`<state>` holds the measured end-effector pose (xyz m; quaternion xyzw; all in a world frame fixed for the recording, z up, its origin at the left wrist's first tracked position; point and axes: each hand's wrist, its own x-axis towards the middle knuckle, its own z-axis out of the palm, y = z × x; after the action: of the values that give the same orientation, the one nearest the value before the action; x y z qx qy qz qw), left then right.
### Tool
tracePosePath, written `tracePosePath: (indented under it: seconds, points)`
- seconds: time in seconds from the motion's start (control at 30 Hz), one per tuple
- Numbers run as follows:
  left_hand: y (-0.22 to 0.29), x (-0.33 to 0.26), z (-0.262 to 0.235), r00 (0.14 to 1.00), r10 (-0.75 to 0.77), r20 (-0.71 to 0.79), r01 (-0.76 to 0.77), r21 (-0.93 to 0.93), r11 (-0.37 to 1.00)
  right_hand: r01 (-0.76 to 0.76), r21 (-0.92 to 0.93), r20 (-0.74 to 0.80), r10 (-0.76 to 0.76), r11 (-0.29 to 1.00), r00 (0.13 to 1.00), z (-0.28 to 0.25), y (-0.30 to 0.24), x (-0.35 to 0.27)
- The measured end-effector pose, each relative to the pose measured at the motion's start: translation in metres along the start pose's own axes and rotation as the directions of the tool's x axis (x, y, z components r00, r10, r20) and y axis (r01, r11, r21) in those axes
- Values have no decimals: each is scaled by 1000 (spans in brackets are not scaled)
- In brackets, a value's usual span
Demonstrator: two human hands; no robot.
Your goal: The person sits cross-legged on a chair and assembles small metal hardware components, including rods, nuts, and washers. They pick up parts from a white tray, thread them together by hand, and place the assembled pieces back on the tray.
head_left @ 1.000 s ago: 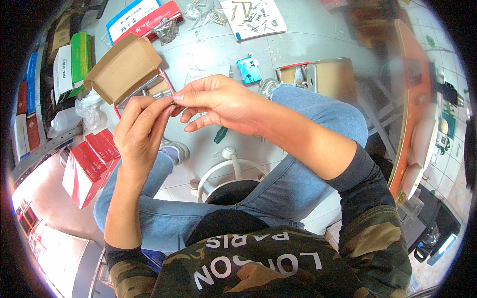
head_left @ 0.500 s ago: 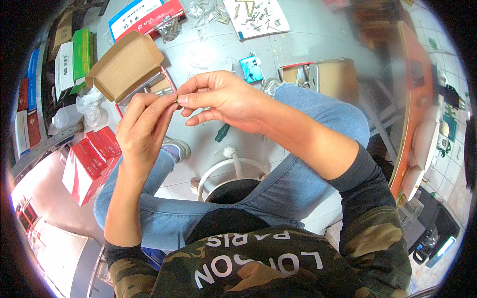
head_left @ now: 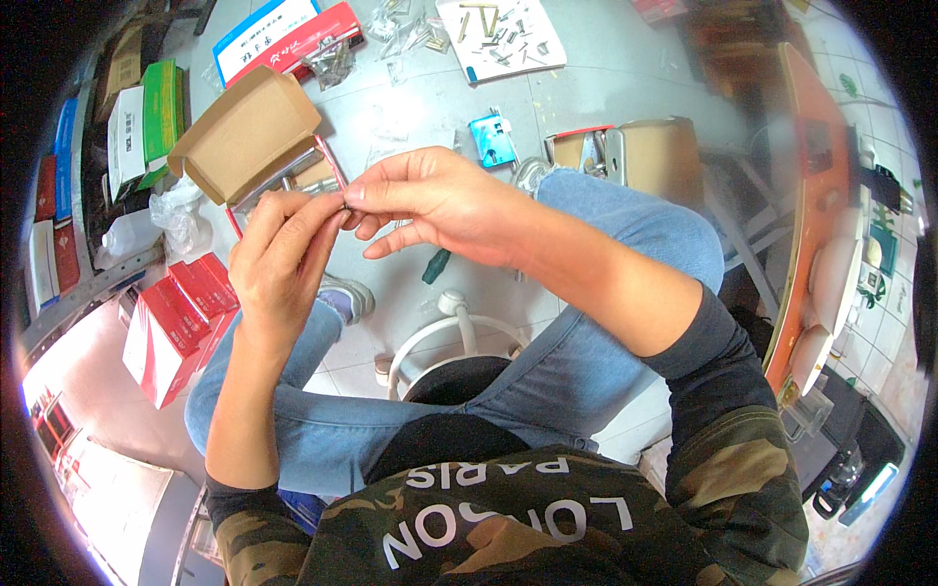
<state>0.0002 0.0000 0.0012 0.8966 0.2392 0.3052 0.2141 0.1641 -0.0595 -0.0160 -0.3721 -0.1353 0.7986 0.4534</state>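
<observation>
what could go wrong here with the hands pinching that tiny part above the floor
The left hand and right hand meet fingertip to fingertip on a small part that is barely visible; if it slips, it would likely fall to the grey floor among the scattered small hardware. It could also bounce past the open cardboard box.

The jeans (head_left: pixel 606 322) are light blue, and the shirt (head_left: pixel 508 518) has a green-and-brown camouflage pattern with white letters. A brown cardboard box (head_left: pixel 244 132) lies open on the grey floor (head_left: pixel 606 78), beside red boxes (head_left: pixel 176 313) and a green-and-white box (head_left: pixel 147 122). A small bright blue part (head_left: pixel 491 140) lies farther off.
</observation>
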Motion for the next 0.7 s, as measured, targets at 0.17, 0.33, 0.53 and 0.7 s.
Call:
tracePosePath:
  seconds: [0.17, 0.33, 0.53, 0.7]
  points:
    - [0, -1, 1, 1000, -1, -11, 2, 28, 1000, 65, -70, -29, -68, 995, 997, 0, 2, 0]
    - [0, 0, 1, 1000, 2, -2, -2, 21, 1000, 169, -240, -32, -182, 956, 983, 1, 3, 2]
    - [4, 12, -6, 996, 88, 1, -88, 119, 989, 68, -103, 1, -68, 992, 998, 0, -10, 0]
    - [12, 39, -14, 977, 211, -21, -205, 165, 965, 108, -134, 47, -102, 985, 994, 2, -43, -7]
